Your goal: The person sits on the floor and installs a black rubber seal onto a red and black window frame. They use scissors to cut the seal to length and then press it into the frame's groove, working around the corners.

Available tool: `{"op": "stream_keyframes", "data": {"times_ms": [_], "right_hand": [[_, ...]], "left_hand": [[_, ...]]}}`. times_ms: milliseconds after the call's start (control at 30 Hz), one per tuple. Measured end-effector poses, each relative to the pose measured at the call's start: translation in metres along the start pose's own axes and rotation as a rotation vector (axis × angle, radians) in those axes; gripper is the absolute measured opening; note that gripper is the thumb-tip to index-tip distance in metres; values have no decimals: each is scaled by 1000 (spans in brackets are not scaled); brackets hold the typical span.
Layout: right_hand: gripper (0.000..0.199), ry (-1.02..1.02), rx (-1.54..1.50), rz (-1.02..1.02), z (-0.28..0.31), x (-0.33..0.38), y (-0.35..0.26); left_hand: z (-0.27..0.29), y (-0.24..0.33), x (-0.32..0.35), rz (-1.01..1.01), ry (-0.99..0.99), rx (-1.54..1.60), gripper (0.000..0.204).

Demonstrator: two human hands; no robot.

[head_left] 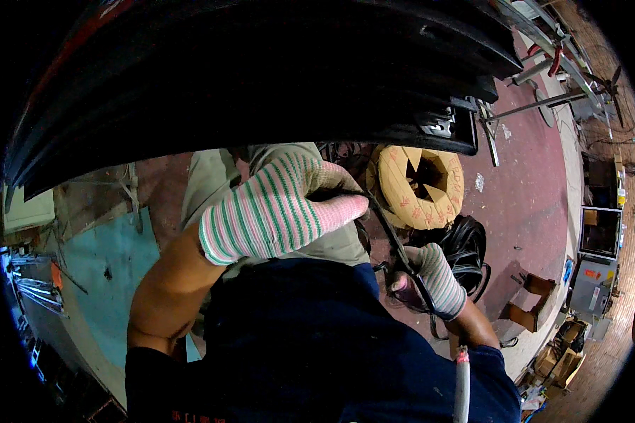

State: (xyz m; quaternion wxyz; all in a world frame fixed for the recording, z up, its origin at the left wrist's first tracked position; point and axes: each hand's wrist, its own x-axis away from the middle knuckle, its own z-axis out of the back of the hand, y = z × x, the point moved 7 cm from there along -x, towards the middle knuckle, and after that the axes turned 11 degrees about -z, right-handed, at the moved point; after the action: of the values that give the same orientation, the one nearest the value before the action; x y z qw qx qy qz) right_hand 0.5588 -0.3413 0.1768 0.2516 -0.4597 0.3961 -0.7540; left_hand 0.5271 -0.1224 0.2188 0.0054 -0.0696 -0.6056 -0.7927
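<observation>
A thin black strip point(390, 229) runs slantwise in front of my trousers, from one gloved hand to the other. My left hand point(275, 204), in a pink, white and green striped knit glove, is closed in a pinch at its upper end, thumb on the near side. Lower and to the right, my right hand point(430, 278), in a matching glove, closes around the strip; its fingertips are partly in shadow. Above both hands spreads a large dark ribbed panel point(261, 92), with a metal latch point(441, 127) at its right corner. I cannot tell what the strip is made of.
A ring-shaped roll wrapped in tan paper point(395, 208) lies on the reddish floor beyond my hands. Next to it is a loose black coil point(466, 257). Farther right are a brown angled piece point(533, 303), metal stands and a grey box point(591, 285). A blue-green sheet point(113, 289) lies left.
</observation>
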Motion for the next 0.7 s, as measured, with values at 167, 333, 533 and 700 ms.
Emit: {"op": "stream_keyframes", "data": {"times_ms": [167,333,533,700], "right_hand": [[61,151,-12,15,5,-20,20],[51,365,-173,78,8,-64,56],[38,320,1417,35,-5,-152,35],[35,441,374,46,10,-207,-1]], "left_hand": [[8,0,2,-66,19,-81,17],[10,-6,10,-112,60,209,29],[16,-24,26,-337,92,-1,35],[16,-48,46,23,24,198,35]]}}
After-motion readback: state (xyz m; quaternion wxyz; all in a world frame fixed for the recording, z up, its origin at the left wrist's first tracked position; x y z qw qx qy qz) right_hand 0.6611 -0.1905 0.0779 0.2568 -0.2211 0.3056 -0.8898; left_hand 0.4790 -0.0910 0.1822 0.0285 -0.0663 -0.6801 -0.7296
